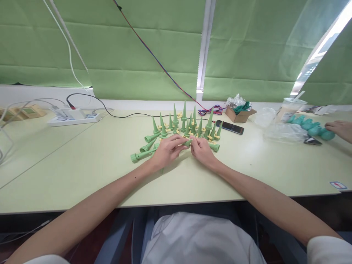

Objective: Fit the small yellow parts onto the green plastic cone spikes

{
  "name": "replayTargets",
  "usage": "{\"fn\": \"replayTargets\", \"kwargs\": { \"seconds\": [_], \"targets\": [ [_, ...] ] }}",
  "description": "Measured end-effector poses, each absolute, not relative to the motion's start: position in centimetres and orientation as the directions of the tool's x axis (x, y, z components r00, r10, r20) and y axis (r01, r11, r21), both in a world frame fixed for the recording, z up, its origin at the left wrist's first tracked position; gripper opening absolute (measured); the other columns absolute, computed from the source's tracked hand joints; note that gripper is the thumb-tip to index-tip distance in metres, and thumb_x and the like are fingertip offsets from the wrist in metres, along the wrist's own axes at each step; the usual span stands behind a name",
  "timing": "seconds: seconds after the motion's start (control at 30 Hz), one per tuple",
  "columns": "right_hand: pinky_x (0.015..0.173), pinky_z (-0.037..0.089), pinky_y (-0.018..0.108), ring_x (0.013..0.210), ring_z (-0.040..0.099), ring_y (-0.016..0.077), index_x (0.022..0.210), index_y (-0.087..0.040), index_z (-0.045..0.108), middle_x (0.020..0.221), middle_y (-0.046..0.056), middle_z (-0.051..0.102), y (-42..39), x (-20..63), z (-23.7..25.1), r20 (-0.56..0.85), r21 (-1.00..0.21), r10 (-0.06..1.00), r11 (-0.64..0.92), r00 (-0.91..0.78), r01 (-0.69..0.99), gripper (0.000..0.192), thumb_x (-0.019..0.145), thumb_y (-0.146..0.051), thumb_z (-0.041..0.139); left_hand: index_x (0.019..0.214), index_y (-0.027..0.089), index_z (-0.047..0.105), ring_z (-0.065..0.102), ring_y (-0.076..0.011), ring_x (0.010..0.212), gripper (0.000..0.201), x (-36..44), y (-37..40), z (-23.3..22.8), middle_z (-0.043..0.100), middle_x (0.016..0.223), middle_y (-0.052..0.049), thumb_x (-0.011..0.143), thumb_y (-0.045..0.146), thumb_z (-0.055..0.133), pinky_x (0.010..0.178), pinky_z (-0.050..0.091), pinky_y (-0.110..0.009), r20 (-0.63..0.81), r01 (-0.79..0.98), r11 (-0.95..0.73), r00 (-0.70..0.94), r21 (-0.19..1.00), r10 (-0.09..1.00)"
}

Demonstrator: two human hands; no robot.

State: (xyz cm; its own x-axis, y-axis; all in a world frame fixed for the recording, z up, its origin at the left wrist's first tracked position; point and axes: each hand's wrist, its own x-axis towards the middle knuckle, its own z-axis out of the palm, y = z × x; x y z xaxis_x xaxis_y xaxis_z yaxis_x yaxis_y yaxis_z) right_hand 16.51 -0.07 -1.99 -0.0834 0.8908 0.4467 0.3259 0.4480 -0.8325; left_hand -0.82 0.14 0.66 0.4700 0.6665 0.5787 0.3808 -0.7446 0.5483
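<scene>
While pinched (both grips): green cone [187, 142] between.

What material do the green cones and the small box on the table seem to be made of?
Green cones: probably moulded plastic, matte to slightly glossy, going by their even colour and identical shapes. The left hand and right hand hold one between them. Small box: likely cardboard, dull brown with open flaps.
</scene>
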Motion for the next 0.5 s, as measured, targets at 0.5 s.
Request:
{"fn": "replayTargets", "kwargs": {
  "seconds": [0.5],
  "targets": [
    [0.053, 0.030, 0.029, 0.050, 0.037, 0.0129, 0.054, -0.022, 0.033, 0.047, -0.001, 0.041, 0.01, 16.71, -2.38, 0.507, -0.759, 0.856, 0.501, -0.105, 0.417, 0.056, 0.100, -0.054, 0.032, 0.076, 0.017, 0.061, 0.054, -0.0094, 0.044, 0.029, -0.29, -0.29, 1.02, 0.060, 0.077, -0.002, 0.086, 0.044, 0.063, 0.043, 0.044, -0.024, 0.316, 0.231, -0.469, 0.488, 0.852, 0.814]
  ]
}}
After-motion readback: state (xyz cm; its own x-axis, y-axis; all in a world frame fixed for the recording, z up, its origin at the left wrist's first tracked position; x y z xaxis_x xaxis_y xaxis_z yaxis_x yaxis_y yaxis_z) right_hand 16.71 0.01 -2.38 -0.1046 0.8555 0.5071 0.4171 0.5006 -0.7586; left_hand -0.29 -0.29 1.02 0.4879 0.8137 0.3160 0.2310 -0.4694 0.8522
